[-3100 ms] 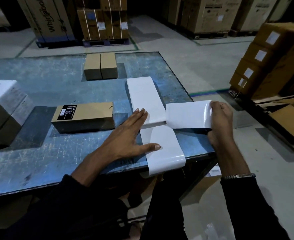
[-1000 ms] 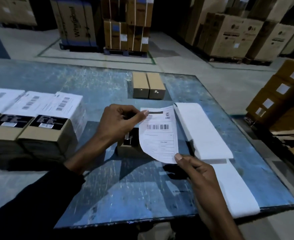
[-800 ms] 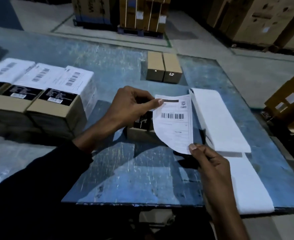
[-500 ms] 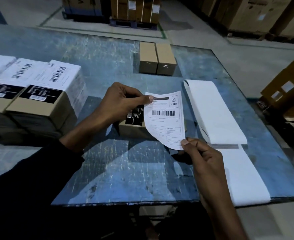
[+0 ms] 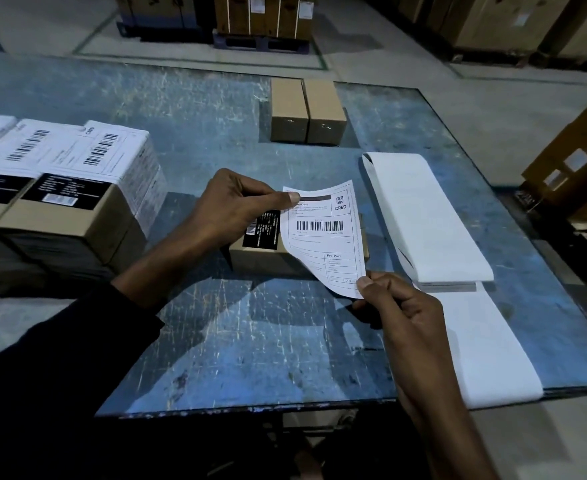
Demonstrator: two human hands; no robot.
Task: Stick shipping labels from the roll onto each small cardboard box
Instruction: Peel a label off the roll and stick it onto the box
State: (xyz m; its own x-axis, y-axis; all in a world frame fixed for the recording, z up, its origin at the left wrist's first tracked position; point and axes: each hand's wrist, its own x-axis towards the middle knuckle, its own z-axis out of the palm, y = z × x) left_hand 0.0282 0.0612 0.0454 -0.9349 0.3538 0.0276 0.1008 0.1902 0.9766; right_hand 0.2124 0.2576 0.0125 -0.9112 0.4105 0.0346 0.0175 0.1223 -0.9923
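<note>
Blue scratched-up table here, with a shipping label held in the air over a small cardboard box. Left hand pinches the label's top left corner between thumb and curled fingers, right hand pinches the bottom right corner the same way, so the sheet hangs curved between them, printed side up, barcode and "CRED" logo readable. It covers most of the box's top, and I can't tell if any part of it is touching the cardboard. That box sits near the middle of the table and has a black sticker at its left end, peeking out just beside the left thumb. Just to the right lies the strip of labels, plain white, laid flat, with its loose tail running down to the near edge of the table and hanging over it a bit. Two more plain boxes sit side by side, touching, at the far side of the table. Over on the left is a stack of labelled boxes, white barcode labels on top and black stickers on their near ends. Bigger cartons on a pallet sit on the floor behind.
</note>
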